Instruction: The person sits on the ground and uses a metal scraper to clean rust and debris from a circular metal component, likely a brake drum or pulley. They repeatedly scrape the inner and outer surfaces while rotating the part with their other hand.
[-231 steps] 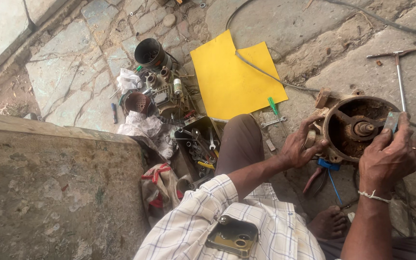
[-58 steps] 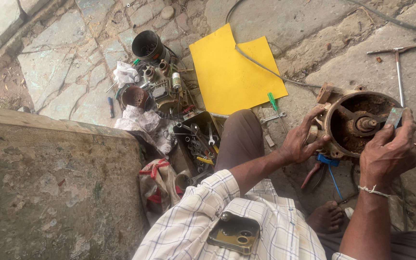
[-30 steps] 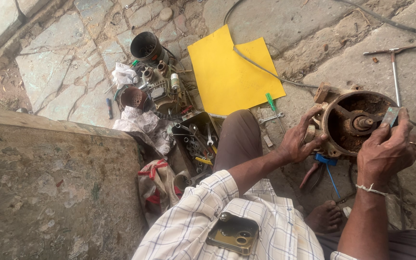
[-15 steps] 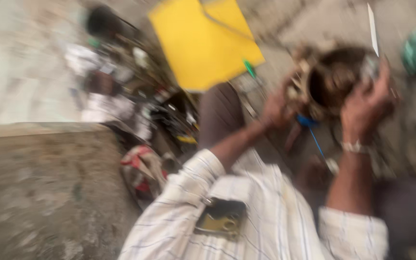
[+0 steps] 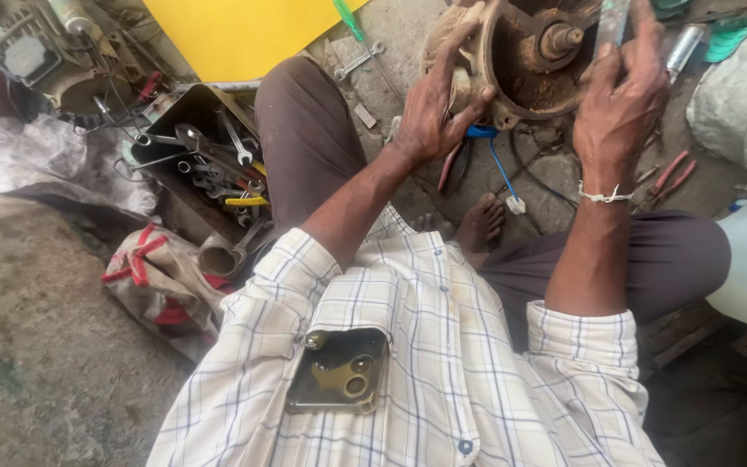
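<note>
— Motor (image 5: 533, 56) sits on the stone floor (image 5: 408, 30) at the top of view, just past his knee, open end up, rusty shaft (image 5: 561, 39) standing in the middle.

— Who's holding it?

— Both hands. His left hand (image 5: 434, 108) is wrapped over the near-left rim, fingers curled around the casing, closed on it. His right hand (image 5: 620, 99) presses a flat metal strip (image 5: 613, 22) against the right rim, fingers closed over it.

— Steady enough?

— I'd say the left should keep the casing pinned so it can't rock on the uneven stone. The strip looks best worked flat along the rim, in small moves, clear of the shaft.

— Anything underfoot?

— Blue wire (image 5: 499, 169) with a white plug trails from under the casing toward his bare foot (image 5: 482, 225). Red pliers (image 5: 672, 173) lie to the right. Box (image 5: 185, 108) of spanners stands left of his knee, below the yellow sheet (image 5: 244, 35). Worth keeping that wire from snagging if the casing turns.
</note>
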